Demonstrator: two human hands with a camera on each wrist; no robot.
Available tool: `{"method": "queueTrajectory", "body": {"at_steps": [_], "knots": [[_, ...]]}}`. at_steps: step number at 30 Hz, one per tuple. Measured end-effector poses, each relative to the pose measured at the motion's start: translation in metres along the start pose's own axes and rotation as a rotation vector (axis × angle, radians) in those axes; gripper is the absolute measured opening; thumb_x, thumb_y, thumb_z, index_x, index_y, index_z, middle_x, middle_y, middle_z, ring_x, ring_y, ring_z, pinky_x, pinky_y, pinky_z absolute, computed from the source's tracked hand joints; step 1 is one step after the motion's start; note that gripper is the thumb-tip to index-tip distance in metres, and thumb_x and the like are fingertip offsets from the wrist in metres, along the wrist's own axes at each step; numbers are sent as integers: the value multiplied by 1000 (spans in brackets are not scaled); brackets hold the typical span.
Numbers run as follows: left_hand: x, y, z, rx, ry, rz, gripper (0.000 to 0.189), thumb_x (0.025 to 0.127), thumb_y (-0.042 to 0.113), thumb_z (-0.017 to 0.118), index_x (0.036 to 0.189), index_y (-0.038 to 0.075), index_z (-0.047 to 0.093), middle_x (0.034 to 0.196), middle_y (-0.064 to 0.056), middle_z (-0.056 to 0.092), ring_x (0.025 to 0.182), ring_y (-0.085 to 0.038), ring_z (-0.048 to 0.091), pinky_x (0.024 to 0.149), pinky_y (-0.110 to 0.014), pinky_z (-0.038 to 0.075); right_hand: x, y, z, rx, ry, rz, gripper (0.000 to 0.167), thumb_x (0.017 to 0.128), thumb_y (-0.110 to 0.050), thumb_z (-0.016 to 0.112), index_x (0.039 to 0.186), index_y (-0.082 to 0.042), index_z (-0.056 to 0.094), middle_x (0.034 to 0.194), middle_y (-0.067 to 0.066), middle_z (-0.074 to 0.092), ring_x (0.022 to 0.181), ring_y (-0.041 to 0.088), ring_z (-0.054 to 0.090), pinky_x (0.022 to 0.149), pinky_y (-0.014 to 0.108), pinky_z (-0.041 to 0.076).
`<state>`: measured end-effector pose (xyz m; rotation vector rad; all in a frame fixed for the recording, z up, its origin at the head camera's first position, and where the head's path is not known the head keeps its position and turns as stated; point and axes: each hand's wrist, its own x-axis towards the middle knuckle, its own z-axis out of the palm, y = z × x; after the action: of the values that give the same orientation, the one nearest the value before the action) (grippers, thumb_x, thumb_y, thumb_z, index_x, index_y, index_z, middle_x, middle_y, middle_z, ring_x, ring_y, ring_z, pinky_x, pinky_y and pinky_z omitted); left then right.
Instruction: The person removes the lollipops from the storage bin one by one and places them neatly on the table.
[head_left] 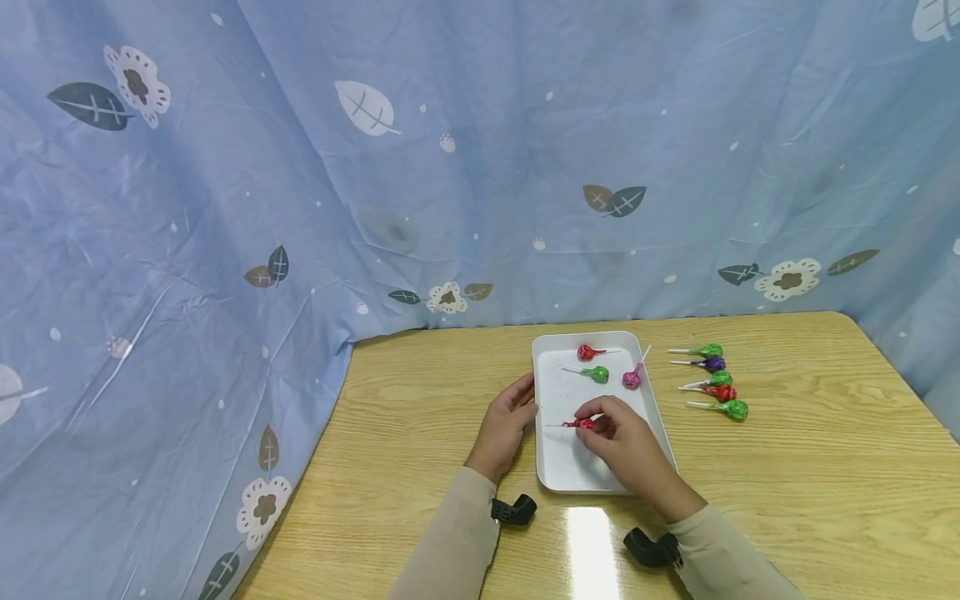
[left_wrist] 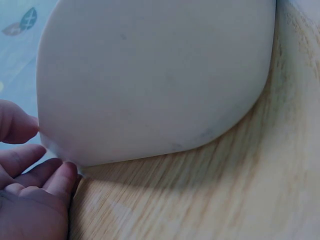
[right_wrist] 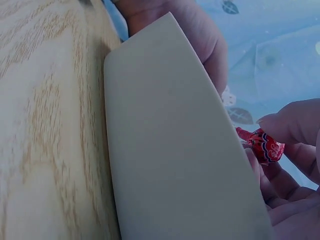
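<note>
A white tray (head_left: 555, 467) stands on the table in front of me. At its left side is my left hand (head_left: 501, 429); in the left wrist view its thumb and curled fingers (left_wrist: 62, 180) hold the tray's edge. Over the tray's near half, my right hand (head_left: 630, 446) pinches a red-wrapped lollipop (head_left: 585, 424) between thumb and fingers, its stick pointing left. The right wrist view shows the red wrapper (right_wrist: 267, 147) beyond the tray's wall. Toward the tray's far end lie another red lollipop (head_left: 586, 352), a green lollipop (head_left: 600, 374) and a pink lollipop (head_left: 632, 380).
Right of the tray, several lollipops lie in a column on the wooden table (head_left: 810, 467), among them a purple one (head_left: 715, 364), a red one (head_left: 724, 392) and a green one (head_left: 737, 409). A blue patterned curtain (head_left: 495, 167) hangs behind and at the left.
</note>
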<state>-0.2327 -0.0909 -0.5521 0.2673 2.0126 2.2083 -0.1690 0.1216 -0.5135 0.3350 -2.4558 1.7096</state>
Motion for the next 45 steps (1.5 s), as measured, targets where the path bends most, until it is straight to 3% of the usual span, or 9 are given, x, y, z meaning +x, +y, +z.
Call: {"method": "queueTrajectory", "body": {"at_steps": [15,26,45], "knots": [[2,-1,0,-3,1,1,57,105,-5,55,162,-4,47,165,-16,48,152,-29,45,120,-36,41,-5,-1,-15,3,20,43,17,97,2,80,111,-5,73,107,7,66,86,19,62,68,25,54],[1,-1,0,5,-6,10,57,106,-4,56,162,-4,46,165,-17,47,152,-30,44,120,-36,41,-6,4,-27,-39,33,70,15,99,2,77,112,-5,73,110,9,67,92,23,64,74,25,56],[1,0,0,1,-7,8,57,106,-2,57,162,-5,46,165,-18,47,152,-32,44,121,-38,41,-13,7,-47,-78,106,52,18,100,-1,77,118,-2,73,117,11,70,96,21,63,80,20,55]]}}
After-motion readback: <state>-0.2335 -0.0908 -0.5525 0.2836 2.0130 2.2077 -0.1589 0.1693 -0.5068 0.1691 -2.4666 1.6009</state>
